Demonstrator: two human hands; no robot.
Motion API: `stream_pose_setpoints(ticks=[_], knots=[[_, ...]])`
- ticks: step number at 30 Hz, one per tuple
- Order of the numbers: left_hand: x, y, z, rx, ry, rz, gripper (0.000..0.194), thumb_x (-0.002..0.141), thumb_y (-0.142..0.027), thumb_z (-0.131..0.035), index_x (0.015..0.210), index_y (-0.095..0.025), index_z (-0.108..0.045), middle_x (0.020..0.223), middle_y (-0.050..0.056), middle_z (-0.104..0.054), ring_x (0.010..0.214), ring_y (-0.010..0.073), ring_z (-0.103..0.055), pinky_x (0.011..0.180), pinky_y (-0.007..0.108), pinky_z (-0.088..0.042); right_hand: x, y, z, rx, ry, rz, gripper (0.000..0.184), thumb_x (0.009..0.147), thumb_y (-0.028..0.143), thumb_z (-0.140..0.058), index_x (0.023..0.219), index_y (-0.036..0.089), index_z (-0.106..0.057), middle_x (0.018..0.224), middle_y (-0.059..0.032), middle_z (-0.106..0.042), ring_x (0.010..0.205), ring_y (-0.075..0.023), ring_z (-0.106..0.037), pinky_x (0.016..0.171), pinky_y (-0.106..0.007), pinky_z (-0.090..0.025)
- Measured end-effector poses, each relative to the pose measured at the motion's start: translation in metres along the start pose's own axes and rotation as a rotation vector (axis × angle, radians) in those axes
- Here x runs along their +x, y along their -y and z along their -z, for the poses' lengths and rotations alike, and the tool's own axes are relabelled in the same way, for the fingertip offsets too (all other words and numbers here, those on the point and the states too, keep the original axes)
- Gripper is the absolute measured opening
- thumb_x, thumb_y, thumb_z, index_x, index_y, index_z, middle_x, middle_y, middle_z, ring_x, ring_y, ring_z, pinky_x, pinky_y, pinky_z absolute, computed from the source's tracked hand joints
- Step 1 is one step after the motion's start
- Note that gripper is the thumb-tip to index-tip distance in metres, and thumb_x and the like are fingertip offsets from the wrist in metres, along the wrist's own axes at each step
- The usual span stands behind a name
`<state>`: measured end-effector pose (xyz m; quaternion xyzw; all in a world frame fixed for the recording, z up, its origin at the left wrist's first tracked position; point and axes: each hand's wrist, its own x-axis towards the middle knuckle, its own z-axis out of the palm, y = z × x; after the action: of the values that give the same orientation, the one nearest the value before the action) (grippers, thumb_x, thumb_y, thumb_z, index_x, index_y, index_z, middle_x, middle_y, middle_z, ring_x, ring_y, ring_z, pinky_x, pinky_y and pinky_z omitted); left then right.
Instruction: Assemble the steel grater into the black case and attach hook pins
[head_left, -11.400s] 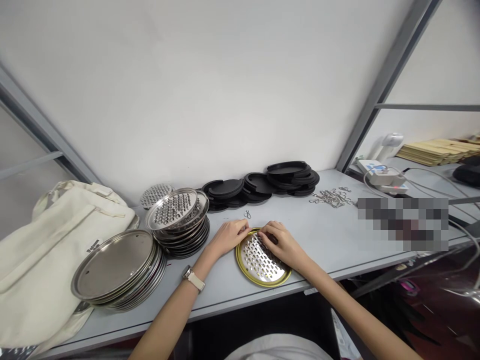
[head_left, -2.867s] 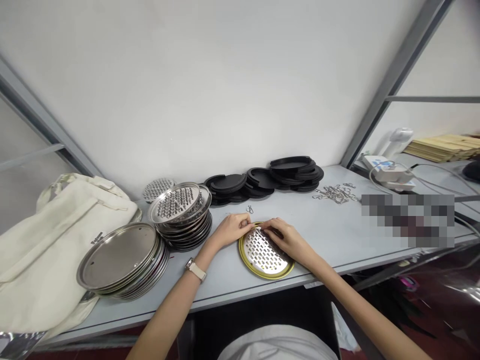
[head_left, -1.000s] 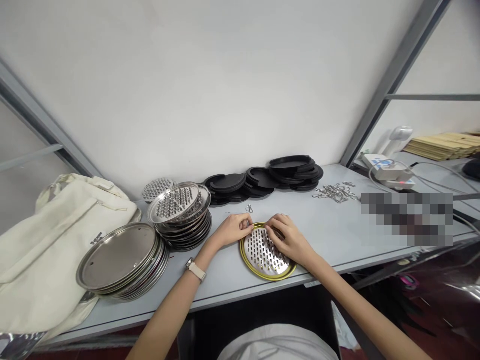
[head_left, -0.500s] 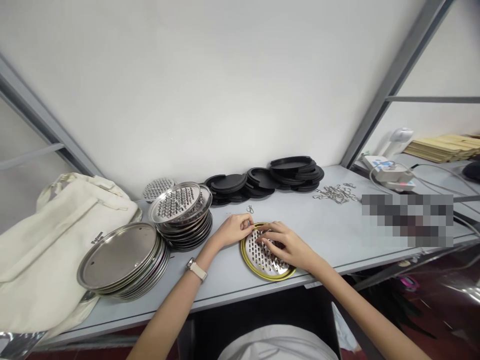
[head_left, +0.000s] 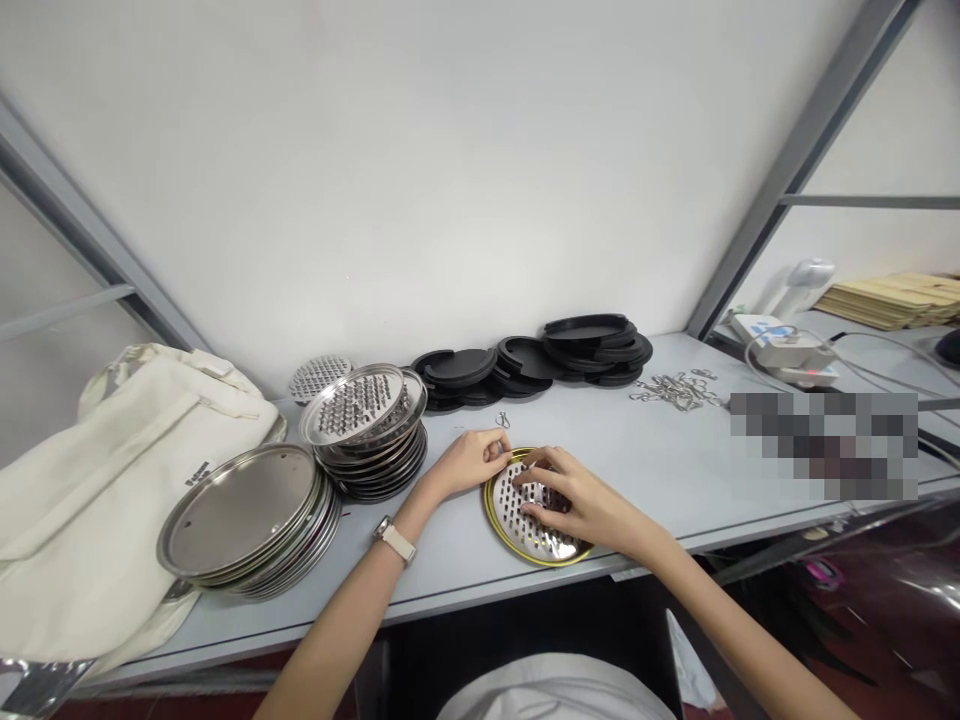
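In front of me a round metal grater plate (head_left: 529, 515) with raised teeth lies inside a yellow-rimmed round tray (head_left: 501, 528). My left hand (head_left: 474, 460) is at the upper left of the rim, its thumb and fingers pinched together; whatever is between the fingertips is hidden. Over the grater's right side, my right hand (head_left: 574, 495) has its thumb and fingers apart, fingertips touching or just above the toothed surface. A small wire clip (head_left: 502, 420) lies just beyond my left hand.
Stacked grater plates (head_left: 360, 405) and plain metal trays (head_left: 240, 510) stand to the left, beside a cream canvas bag (head_left: 135, 450). Black round holders (head_left: 525, 360) are heaped along the wall. Wire clips (head_left: 679, 390) lie in a pile at right, near a white device with cables (head_left: 784, 345).
My right hand's thumb and fingers have spread slightly farther apart over the grater plate. My left hand stays at the rim. The whole view has shifted a little.
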<state>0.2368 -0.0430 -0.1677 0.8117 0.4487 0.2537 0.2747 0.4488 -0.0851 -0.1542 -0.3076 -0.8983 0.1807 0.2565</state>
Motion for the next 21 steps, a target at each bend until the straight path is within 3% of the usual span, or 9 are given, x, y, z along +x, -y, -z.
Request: stream_pose_setpoints(ticks=[8, 21], knots=[[0.000, 0.002, -0.001, -0.004, 0.001, -0.011, 0.014, 0.082, -0.030, -0.051, 0.084, -0.018, -0.058, 0.060, -0.005, -0.047, 0.057, 0.0103, -0.044, 0.054, 0.021, -0.031, -0.001, -0.008, -0.008, -0.064, -0.124, -0.125, 0.017, 0.086, 0.026, -0.051, 0.102, 0.024, -0.057, 0.104, -0.0089, -0.050, 0.097, -0.0227, -0.052, 0.088, -0.041, -0.046], [0.000, 0.004, -0.001, 0.003, -0.003, -0.027, 0.015, 0.084, -0.030, -0.048, 0.082, -0.017, -0.057, 0.061, -0.004, -0.051, 0.058, 0.0107, -0.045, 0.054, 0.021, -0.031, -0.001, 0.003, -0.003, -0.006, -0.035, -0.098, 0.020, 0.089, 0.031, -0.047, 0.106, 0.025, -0.056, 0.103, -0.0084, -0.052, 0.099, -0.0231, -0.050, 0.089, -0.041, -0.045]])
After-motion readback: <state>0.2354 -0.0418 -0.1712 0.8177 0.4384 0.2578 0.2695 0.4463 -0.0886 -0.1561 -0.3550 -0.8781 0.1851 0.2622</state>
